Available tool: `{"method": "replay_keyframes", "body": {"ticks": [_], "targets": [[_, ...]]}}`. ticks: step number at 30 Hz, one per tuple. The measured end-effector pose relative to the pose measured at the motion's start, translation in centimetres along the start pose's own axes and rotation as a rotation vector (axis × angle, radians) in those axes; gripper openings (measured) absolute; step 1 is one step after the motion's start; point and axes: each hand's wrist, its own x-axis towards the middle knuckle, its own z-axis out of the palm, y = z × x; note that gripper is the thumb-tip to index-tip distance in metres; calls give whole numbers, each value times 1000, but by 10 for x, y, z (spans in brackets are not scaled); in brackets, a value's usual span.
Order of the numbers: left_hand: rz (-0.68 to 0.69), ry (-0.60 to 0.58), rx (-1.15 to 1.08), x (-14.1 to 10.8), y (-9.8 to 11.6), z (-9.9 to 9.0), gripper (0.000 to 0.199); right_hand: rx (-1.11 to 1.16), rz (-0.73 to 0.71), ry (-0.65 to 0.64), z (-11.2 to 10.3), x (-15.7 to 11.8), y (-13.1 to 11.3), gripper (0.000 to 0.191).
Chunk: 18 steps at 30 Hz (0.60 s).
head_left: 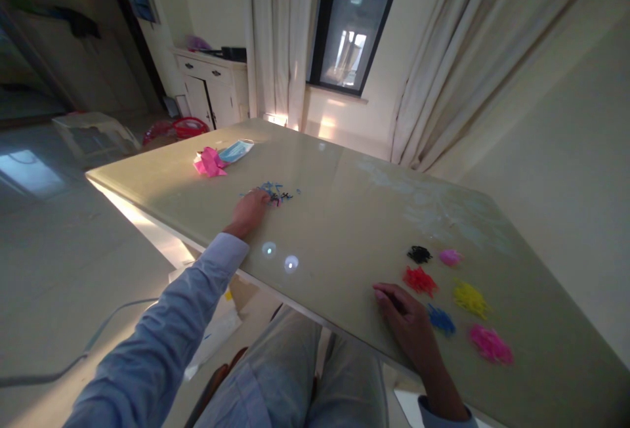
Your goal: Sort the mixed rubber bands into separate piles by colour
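My left hand [252, 210] reaches across to a small mixed heap [278, 195] of blue, black and pink bits that look like tiny rubber bands. Its fingers curl down at the heap's near left edge, and their tips are hidden. Resting by the table's front edge, my right hand [406, 320] has its thumb and fingers drawn together; anything between them is too small to make out. Around it lie sorted piles of the same bits: red [420, 281], blue [441, 320], black [419, 255], light pink [450, 257], yellow [470, 299] and bright pink [491, 344].
On the table [335, 218], a crumpled pink paper [210, 162] lies against a blue face mask [237, 151] at the far left. Beyond the table stand a white cabinet [216, 90] and a pale stool [96, 129]. Long curtains [438, 67] hang by the window.
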Motion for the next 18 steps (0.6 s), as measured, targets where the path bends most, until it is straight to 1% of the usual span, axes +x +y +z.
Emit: {"method": "replay_keyframes", "body": {"ticks": [4,6,9,11,13,15,18], "targets": [[-15,18,-44,1,0,1,31,15,12,-7,1,0,1,34],[-16,51,-118,-1,3,0,31,17,6,-6,1,0,1,34],[-50,127,-354,-14,11,0,27,4,-12,4,0,0,0,33],[-122,118,-590,-32,20,1,28,-6,-21,6,0,0,1,33],[-215,25,-867,-54,31,2,36,-8,-22,0,1,0,1,32],[-254,-96,-1117,-76,44,1,39,-2,-22,-5,1,0,0,31],[-291,-340,-1446,-102,67,-5,39,10,-25,2,2,-1,-3,28]]}}
